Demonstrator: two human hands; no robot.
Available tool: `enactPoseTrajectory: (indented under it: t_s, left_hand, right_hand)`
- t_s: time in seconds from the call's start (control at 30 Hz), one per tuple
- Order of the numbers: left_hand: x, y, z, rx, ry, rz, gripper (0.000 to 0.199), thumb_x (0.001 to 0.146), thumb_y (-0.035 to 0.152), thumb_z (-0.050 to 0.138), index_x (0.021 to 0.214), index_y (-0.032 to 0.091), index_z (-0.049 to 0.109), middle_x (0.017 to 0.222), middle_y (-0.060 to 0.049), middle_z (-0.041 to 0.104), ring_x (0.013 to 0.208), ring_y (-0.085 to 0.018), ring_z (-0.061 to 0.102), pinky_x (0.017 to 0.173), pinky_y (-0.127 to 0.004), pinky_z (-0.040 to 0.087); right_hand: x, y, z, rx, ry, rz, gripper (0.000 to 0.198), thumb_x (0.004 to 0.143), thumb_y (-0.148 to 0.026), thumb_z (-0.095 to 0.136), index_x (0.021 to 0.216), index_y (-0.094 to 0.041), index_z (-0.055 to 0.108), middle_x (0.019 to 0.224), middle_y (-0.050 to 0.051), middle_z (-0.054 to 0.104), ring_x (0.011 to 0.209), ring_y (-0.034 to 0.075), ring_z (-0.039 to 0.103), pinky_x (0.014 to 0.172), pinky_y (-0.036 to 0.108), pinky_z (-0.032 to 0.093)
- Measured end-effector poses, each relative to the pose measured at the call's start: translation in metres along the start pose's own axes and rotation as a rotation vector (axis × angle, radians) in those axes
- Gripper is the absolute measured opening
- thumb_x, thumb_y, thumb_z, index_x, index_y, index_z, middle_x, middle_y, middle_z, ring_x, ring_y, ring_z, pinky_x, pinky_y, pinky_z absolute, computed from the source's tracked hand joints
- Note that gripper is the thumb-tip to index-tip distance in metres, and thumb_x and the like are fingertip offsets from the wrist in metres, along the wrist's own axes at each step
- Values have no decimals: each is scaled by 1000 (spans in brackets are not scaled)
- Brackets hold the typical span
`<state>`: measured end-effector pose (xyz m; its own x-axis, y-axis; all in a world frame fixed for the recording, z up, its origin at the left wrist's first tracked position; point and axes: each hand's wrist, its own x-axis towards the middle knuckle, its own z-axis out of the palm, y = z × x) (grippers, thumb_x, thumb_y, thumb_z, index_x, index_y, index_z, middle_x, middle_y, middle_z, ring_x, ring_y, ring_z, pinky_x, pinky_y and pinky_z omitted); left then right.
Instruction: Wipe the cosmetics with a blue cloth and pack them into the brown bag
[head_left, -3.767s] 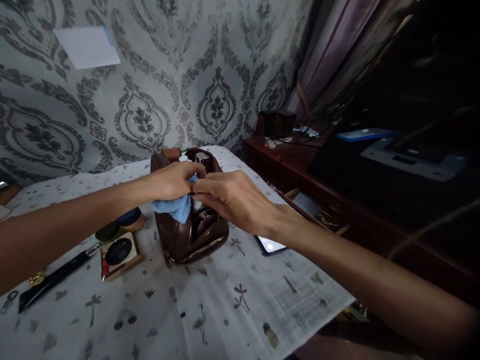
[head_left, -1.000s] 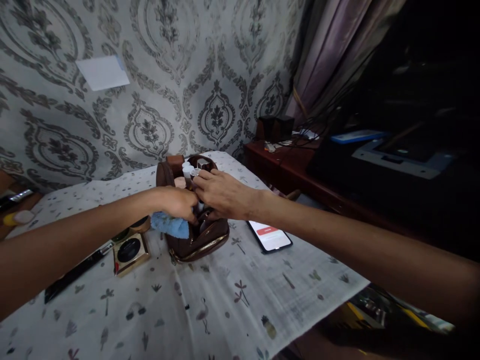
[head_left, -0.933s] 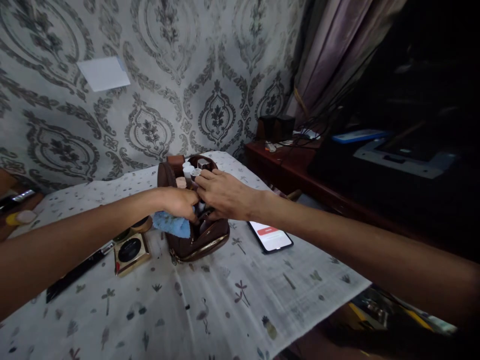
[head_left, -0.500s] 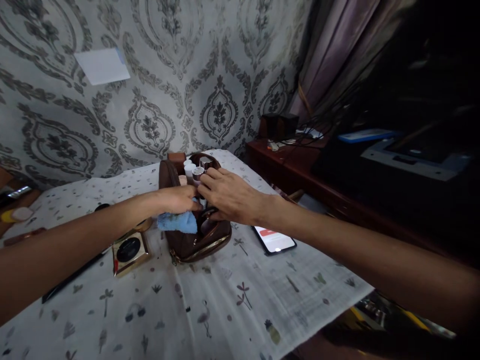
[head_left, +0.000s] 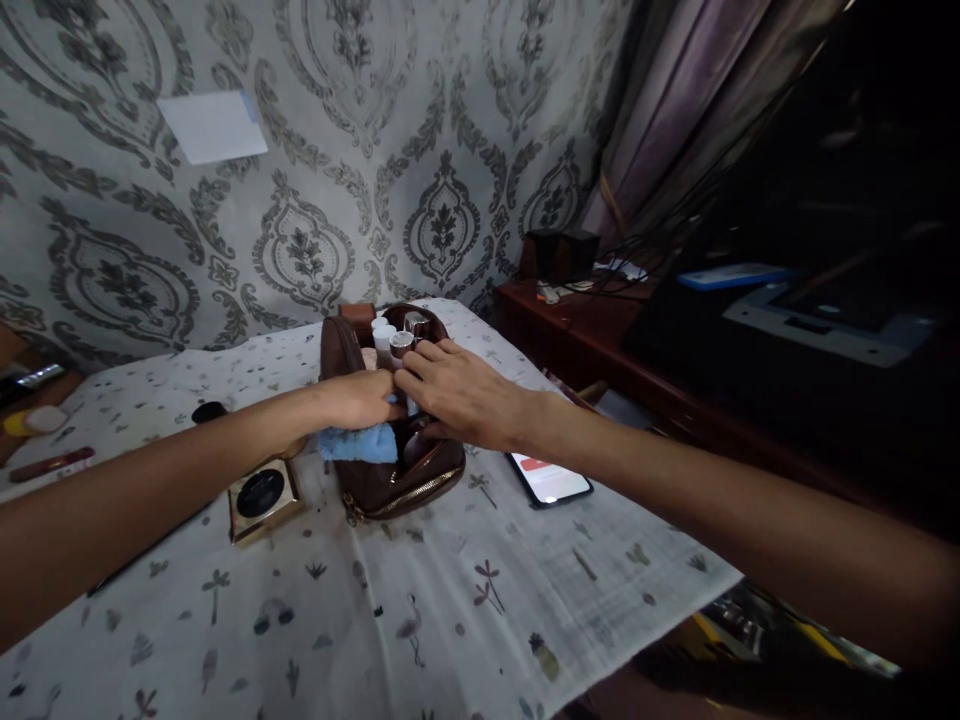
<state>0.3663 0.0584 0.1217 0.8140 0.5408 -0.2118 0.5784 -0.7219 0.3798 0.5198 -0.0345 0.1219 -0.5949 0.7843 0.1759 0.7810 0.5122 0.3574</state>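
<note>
A brown zip pouch [head_left: 375, 490] stands open on the patterned cloth, its gold zipper undone along the near edge. Inside are white-capped containers [head_left: 383, 340], a silver-capped bottle [head_left: 401, 345] and another shiny silver cap [head_left: 416, 323]. My left hand [head_left: 360, 400] is closed over the pouch's left side, with a light blue cloth [head_left: 364, 443] bunched under it. Curled over the opening, my right hand [head_left: 457, 395] has its fingertips beside my left fingers and its thumb down inside the pouch. What its fingers grip is hidden.
A gold compact with a black disc [head_left: 262, 495] lies left of the pouch, a lit phone [head_left: 551, 480] to its right. Under my left forearm is a dark long object. A reddish tube [head_left: 52, 464] lies far left. A dark red desk [head_left: 570, 320] borders the right side.
Both hands stay at the pouch in nearly the same pose. The whole view has shifted slightly, and the left forearm sits a little differently over the things beneath it.
</note>
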Motion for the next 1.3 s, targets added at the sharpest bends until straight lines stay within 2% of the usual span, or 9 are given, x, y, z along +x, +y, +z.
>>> enactPoseTrajectory:
  t_s: [0.13,0.23,0.3,0.4,0.53,0.7,0.97,1.13,1.3]
  left_hand:
    - [-25,12,-6,255,98,-47,21,88,32,52,85,17,66,88,-8,71,81,-23,66,73,-32,51]
    - [-56,20,-3,300,254,25,31,97,32,39,94,20,67,97,-6,73,90,-23,68,81,-34,53]
    - [-75,20,6,283,382,123,35,100,32,36,99,22,69,110,-5,73,107,-23,67,92,-35,54]
    - [-99,16,27,328,588,238,37,103,34,35,119,21,66,132,-6,66,130,-24,56,104,-38,51]
    - [-124,8,54,422,727,324,31,101,21,42,127,17,60,142,-10,58,136,-24,51,108,-37,50]
    - [-148,-1,76,413,774,357,30,95,9,49,123,16,59,140,-13,58,130,-23,56,106,-34,51]
    - [-158,-31,107,382,759,270,22,100,15,43,114,16,61,129,-12,65,115,-19,64,91,-26,56]
    - [-161,-44,117,369,732,215,22,101,18,43,114,18,61,126,-11,66,110,-18,66,82,-25,58]
    - [-161,-52,121,292,731,211,21,100,17,45,113,18,61,123,-11,67,108,-19,67,81,-25,58]
  right_hand:
    - [-1,0,2,-17,23,-6,46,81,-34,76,112,-9,54,113,15,58,104,30,50,83,38,40]
    - [-2,-1,3,-27,44,-19,36,86,-31,70,111,-9,54,112,15,59,103,29,51,82,38,40]
    - [-2,-2,3,-36,52,-30,29,89,-27,66,109,-10,55,111,15,60,103,29,51,81,38,41]
    - [-1,-4,2,-57,58,-36,19,89,-17,61,107,-11,56,110,14,61,102,29,51,80,38,41]
    - [0,-7,2,-75,42,-32,17,87,-7,56,103,-11,58,107,13,63,101,28,51,80,38,41]
    - [0,-7,5,-64,71,-50,16,89,-8,55,102,-13,61,108,13,63,102,28,51,81,39,40]
    - [1,-3,2,-36,14,-70,15,93,-13,53,98,-13,68,110,14,62,106,29,51,82,40,39]
    - [2,0,-3,-6,-28,-92,18,92,-16,58,105,-10,69,114,16,62,107,30,51,83,40,40]
    - [-1,4,-2,108,30,-93,21,94,-19,57,109,-9,68,114,17,62,109,30,49,88,43,42]
